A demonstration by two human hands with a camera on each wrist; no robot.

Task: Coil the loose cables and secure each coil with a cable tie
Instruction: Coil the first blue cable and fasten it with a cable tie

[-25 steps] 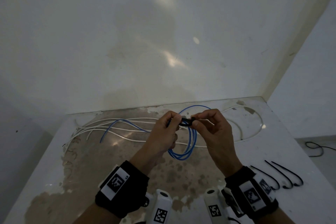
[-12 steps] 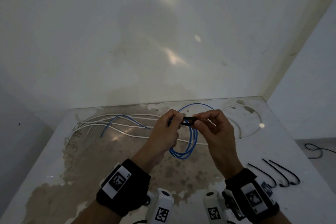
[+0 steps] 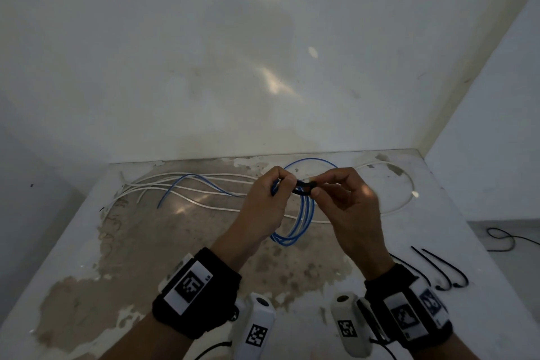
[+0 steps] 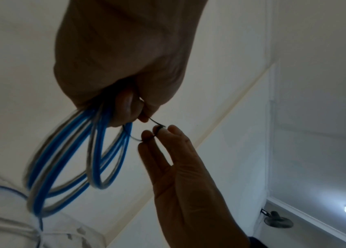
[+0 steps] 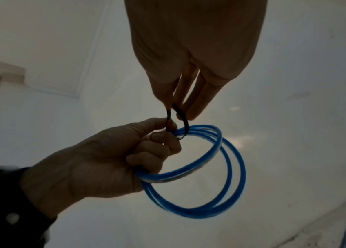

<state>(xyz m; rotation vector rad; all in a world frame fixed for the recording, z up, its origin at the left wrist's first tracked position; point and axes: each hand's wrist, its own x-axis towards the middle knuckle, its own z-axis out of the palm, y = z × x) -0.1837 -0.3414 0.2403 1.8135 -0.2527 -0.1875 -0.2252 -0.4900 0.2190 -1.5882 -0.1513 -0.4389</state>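
Nothing much moved: left hand (image 3: 264, 202) still grips the blue coil (image 3: 304, 213) above the surface's (image 3: 455, 228) far edge, right hand (image 3: 347, 202) still pinching the black cable tie (image 3: 305, 186) looped round it.

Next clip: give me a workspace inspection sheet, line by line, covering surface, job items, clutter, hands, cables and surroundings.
Surface: white table with worn brown patches.
Job's things: blue coil held above the table; black cable tie looped round it; spare ties at right.
Clutter: nothing seen.
Grippers: left hand grips the coil and one tie end; right hand pinches the tie.
Cables: white cables and a blue cable lie loose.
Surroundings: white walls; black cord on the floor.
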